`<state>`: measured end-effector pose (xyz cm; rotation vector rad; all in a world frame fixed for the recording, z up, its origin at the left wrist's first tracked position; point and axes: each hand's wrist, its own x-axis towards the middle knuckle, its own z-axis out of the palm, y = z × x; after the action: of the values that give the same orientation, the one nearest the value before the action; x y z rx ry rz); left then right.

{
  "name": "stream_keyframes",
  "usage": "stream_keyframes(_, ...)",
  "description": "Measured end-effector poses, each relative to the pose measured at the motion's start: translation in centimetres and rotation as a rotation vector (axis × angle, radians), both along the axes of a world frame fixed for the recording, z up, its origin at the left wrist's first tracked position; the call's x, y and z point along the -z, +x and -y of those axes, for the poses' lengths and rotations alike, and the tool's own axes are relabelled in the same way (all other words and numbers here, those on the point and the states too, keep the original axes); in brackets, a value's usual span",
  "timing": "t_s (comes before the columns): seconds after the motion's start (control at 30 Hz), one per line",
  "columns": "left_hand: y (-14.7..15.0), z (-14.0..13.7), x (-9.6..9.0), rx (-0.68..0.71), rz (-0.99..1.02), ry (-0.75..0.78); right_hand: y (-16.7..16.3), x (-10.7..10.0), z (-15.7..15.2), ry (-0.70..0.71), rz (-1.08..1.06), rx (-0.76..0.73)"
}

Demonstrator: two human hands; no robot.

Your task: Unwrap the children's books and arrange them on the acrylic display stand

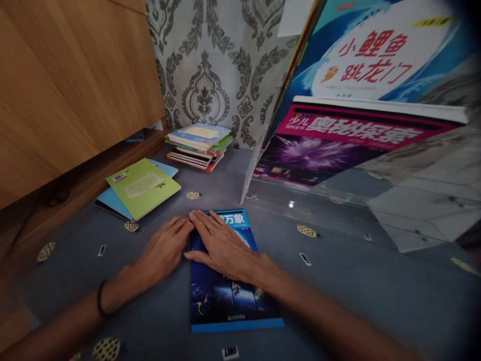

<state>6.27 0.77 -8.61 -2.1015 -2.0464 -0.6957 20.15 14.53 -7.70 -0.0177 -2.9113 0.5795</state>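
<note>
A dark blue book [225, 303] with space pictures on its cover and a bright blue border lies flat on the grey patterned surface in front of me. My right hand [227, 250] rests palm down across its upper part, fingers stretched out, hiding some of the title. My left hand [167, 248], a dark band at its wrist, lies along the book's upper left edge with fingers stretched and close together. The fingertips of both hands meet near the top left corner. Neither hand is wrapped round the book.
Behind on the left lie a green book [145, 188] and a partly covered blue book [107, 200]. A stack of books [199, 145] stands by the wall. At right, a clear acrylic stand [278, 200] holds a magenta book [319, 145] and a blue picture book [376, 55]. A wooden cabinet [75, 75] overhangs the left.
</note>
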Motion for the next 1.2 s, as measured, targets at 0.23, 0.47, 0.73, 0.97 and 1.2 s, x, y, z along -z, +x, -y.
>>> stream_keyframes(0.23,0.2,0.1,-0.1,-0.011,0.016,-0.013,1.2,-0.5,-0.4,-0.026,0.003,0.045)
stream_keyframes(0.47,0.3,0.2,-0.2,-0.007,0.022,-0.03,2.3,0.2,-1.1,-0.007,0.032,0.075)
stream_keyframes(0.73,0.0,0.3,0.5,-0.01,-0.039,-0.006,5.6,1.2,-3.2,0.059,0.008,0.27)
stream_keyframes(0.97,0.3,-0.9,-1.0,-0.023,-0.074,-0.108,7.9,1.7,-3.9,0.055,0.023,0.33)
stream_keyframes(1.2,0.9,-3.0,-2.0,-0.061,-0.179,-0.285,7.7,1.9,-4.0,0.043,0.0,0.335)
